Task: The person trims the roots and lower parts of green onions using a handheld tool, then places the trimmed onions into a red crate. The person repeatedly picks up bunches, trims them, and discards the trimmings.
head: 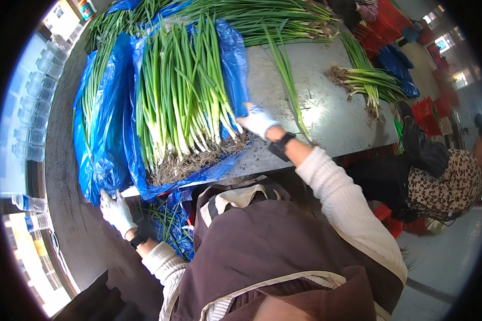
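A wide layer of green onions (184, 92), roots toward me, lies on a spread blue plastic bag (235, 60) on the metal table (329, 132). My right hand (257, 120), in a white glove and slightly blurred, is at the right edge of this layer, by the white stems; whether it grips any cannot be told. My left hand (116, 210), also gloved, is at the table's front edge by the lower end of another blue bag (112, 160) with green onions in it. Its fingers look apart. A few loose green onions (289, 88) lie to the right.
More green onions (265, 20) are heaped across the back. A crossed bunch (369, 82) lies at the table's right end. Plastic bottles (32, 116) line the window side at left. A person in a leopard-print garment (446, 180) is at right, near red crates (425, 116).
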Motion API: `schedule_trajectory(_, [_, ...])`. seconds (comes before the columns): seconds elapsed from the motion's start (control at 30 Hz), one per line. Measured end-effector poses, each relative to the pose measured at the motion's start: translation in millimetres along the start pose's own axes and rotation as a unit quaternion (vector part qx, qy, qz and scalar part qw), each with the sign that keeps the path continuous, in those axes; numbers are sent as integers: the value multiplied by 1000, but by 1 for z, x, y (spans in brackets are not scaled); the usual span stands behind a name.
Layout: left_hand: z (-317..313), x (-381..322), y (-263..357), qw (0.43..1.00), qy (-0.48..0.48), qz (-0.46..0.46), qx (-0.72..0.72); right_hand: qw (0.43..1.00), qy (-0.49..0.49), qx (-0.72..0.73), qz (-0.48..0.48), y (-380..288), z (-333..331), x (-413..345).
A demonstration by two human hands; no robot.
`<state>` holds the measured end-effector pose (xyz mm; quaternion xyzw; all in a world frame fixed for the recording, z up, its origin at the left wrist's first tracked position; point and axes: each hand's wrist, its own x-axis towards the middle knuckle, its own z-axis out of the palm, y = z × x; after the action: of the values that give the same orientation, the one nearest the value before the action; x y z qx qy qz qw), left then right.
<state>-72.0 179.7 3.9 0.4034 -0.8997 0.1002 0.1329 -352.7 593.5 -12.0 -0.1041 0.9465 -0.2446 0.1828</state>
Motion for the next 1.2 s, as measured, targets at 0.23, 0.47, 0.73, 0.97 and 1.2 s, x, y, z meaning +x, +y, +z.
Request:
schedule_trajectory(0.23, [-9,-34,36,954,-21,-17,-300,994,-79,-58,39,-46,39,34])
schedule_trajectory(0.47, [-13,-72,45,904,-77,-60,-417,990,-127,-66,-12,-44,47,64])
schedule_trajectory(0.73, [-20,-89,58,841,-166,-88,-508,959,-273,59,43,-23,-20,81])
schedule_trajectory(0.97, [-22,-89,84,859,-137,58,-489,934,-101,-342,-19,-11,-108,81])
schedule_trajectory(1.2, [-22,-72,98,854,-67,177,-484,853,-31,-521,26,-73,-275,80])
